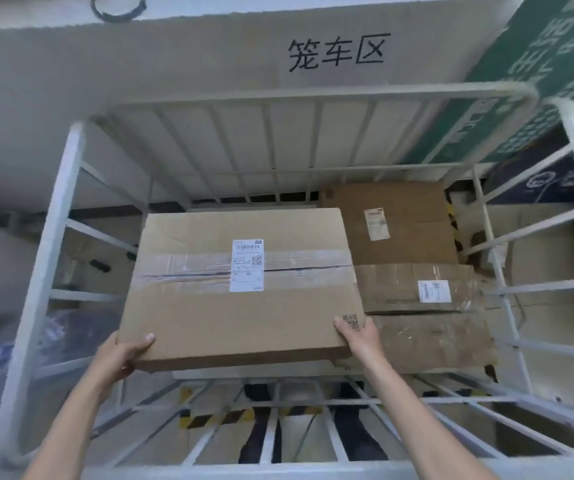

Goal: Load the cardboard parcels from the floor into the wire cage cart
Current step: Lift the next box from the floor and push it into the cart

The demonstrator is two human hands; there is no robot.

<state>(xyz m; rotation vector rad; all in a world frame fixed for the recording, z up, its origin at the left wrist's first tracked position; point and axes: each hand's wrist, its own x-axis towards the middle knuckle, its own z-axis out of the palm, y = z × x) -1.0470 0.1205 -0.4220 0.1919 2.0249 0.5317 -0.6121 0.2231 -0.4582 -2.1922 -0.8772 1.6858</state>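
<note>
Both hands (119,355) (bare) on parcel (240,289)

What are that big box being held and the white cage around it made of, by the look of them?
The big box, gripped at its near corners by the left hand and right hand, looks like plain brown cardboard: matte, creased, sealed with glossy clear tape and a paper label. The cage cart appears to be white-painted metal tubing, judging by its thin, smooth, round bars.
</note>
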